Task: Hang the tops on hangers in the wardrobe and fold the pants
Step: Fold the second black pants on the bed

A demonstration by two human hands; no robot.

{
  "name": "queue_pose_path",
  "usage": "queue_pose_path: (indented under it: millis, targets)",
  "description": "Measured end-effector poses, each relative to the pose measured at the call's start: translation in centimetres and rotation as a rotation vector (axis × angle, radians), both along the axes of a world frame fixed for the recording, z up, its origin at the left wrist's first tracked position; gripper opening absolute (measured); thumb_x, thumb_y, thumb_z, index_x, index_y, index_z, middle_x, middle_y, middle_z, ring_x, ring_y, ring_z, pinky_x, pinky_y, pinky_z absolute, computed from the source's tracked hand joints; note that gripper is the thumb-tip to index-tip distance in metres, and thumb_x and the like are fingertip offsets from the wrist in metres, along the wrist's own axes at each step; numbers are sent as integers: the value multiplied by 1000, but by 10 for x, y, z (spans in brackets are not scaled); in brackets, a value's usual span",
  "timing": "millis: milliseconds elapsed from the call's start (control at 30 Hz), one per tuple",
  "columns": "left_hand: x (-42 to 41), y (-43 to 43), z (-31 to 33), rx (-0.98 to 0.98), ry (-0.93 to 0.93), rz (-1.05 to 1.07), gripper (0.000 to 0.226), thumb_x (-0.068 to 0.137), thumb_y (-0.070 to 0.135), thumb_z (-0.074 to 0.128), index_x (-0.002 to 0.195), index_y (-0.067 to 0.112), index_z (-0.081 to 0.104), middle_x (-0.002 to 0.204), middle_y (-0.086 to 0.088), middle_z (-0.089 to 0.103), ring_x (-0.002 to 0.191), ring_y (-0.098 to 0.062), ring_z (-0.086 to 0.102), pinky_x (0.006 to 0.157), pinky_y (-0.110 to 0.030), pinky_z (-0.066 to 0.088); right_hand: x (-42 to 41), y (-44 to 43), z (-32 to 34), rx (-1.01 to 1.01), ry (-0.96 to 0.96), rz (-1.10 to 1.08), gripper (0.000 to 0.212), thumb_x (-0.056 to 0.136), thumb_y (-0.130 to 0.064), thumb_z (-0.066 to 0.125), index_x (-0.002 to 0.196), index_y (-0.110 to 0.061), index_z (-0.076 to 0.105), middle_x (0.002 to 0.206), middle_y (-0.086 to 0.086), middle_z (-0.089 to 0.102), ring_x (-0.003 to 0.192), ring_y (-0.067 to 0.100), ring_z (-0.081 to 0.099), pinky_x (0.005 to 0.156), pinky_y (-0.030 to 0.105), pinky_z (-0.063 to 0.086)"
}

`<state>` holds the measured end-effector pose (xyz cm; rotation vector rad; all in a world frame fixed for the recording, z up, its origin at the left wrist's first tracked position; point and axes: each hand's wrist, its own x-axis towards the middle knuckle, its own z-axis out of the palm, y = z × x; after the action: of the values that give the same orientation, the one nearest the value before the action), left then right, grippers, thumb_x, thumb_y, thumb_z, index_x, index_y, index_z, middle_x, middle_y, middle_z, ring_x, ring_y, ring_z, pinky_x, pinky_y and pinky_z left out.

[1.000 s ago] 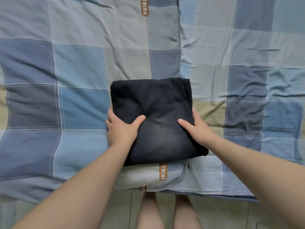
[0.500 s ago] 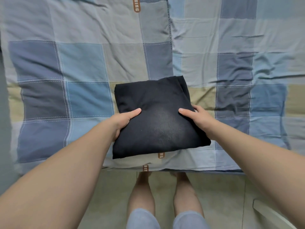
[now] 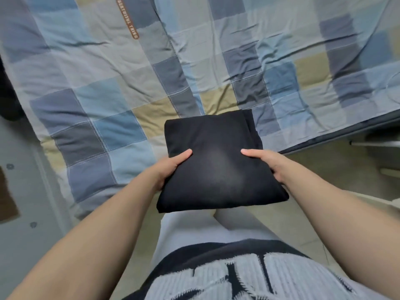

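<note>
The black pants [image 3: 214, 163], folded into a thick square bundle, are held in the air in front of my body, off the bed. My left hand [image 3: 166, 169] grips the bundle's left edge, thumb on top and fingers hidden underneath. My right hand [image 3: 266, 162] grips the right edge the same way. No tops, hangers or wardrobe are in view.
The bed with its blue, grey and tan patchwork cover [image 3: 129, 87] fills the upper part of the view, its edge running diagonally at right. Pale floor tiles [image 3: 324, 161] lie below it. A dark shape [image 3: 6, 204] sits on the floor at far left.
Both hands have lifted the folded pants off the bed and drawn them toward my body. The view has turned and tilted, so the bed now lies at an angle.
</note>
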<state>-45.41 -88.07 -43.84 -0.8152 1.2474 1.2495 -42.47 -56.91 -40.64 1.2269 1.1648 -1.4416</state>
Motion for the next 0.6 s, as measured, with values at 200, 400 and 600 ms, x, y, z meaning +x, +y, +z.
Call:
queue_pose_path:
  millis: [200, 400, 600]
  targets:
    - [1, 53, 76, -52, 354, -69, 60, 65, 70, 81, 114, 39, 66, 109, 20, 75, 98, -5, 72, 90, -29, 54, 51, 30, 81, 175, 401, -255, 54, 71, -19, 86, 121, -19, 68, 114, 9, 75, 101, 29, 73, 87, 45, 58]
    - [-11, 139, 138, 6, 562, -190, 73, 60, 72, 82, 121, 34, 67, 112, 14, 74, 106, -12, 70, 96, -33, 53, 112, 75, 155, 383, 616, -543, 51, 62, -24, 89, 110, -21, 70, 104, 4, 78, 92, 24, 76, 67, 31, 60]
    - [9, 257, 208, 196, 785, -372, 41, 72, 55, 83, 103, 32, 71, 97, 17, 77, 85, -2, 74, 61, -10, 53, 198, 136, 211, 581, 742, -759, 50, 63, -28, 88, 108, -17, 72, 101, 2, 78, 91, 23, 76, 67, 28, 59]
